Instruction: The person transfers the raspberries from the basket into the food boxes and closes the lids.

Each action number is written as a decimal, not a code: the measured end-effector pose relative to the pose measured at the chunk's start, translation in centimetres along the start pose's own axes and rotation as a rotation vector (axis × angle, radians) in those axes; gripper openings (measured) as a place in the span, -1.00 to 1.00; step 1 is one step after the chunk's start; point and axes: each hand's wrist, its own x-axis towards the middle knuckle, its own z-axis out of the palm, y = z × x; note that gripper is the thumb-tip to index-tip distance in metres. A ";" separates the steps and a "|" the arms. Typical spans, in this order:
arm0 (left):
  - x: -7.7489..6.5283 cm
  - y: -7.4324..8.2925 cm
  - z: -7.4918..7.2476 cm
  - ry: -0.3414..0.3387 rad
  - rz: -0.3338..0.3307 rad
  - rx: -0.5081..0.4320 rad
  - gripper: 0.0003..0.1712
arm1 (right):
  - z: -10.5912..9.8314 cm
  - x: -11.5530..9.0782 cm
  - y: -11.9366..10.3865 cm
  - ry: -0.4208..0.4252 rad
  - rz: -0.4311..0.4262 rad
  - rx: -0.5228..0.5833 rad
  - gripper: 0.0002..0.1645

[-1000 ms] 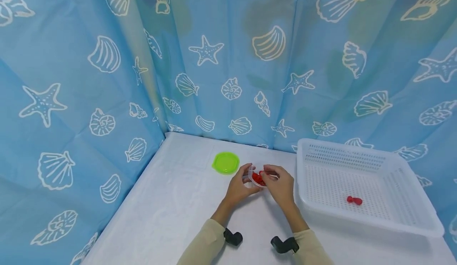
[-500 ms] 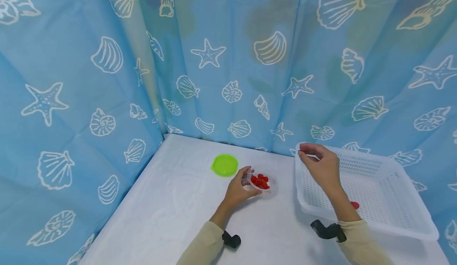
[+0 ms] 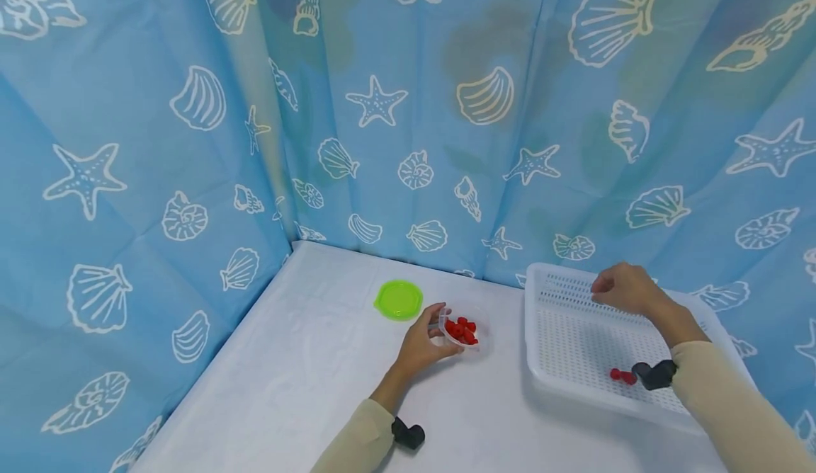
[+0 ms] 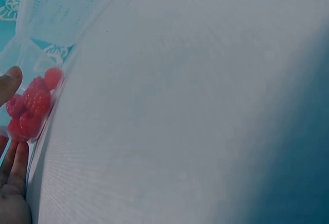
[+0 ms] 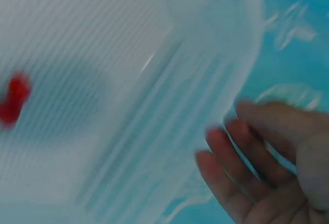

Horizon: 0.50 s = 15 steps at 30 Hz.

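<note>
In the head view my left hand [image 3: 422, 338] holds a small clear tub [image 3: 482, 321] upright on the white table, fingers and thumb spread round its side. Several red raspberries [image 3: 460, 331] lie inside it; the left wrist view shows their bumpy surface through the wall. My right hand [image 3: 627, 290] hovers above the far side of the white basket [image 3: 574, 381]. Its fingers are loosely bent in the right wrist view, and I see nothing held between them. On the basket floor lie two small red pieces [image 3: 622, 376], blurred in the right wrist view [image 5: 15, 98], side by side.
A bright green lid [image 3: 399, 300] lies flat on the table, behind and left of the tub. The white cloth [image 3: 287, 374] covers the tabletop. A blue curtain [image 3: 382, 197] with shell prints hangs behind the table and along its left side.
My right hand has left the tub and moved right, ending over the basket. The left hand keeps hold of the tub in about the same place. The view has tilted slightly.
</note>
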 end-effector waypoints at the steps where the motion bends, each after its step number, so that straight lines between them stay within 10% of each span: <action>1: 0.0 0.0 0.0 0.001 -0.001 0.001 0.05 | 0.0 0.2 0.8 -0.062 0.021 -0.017 -0.84; 15: 0.1 -0.7 0.1 0.017 -0.006 -0.001 0.05 | 2.9 -0.5 6.7 -0.388 0.419 0.142 -0.49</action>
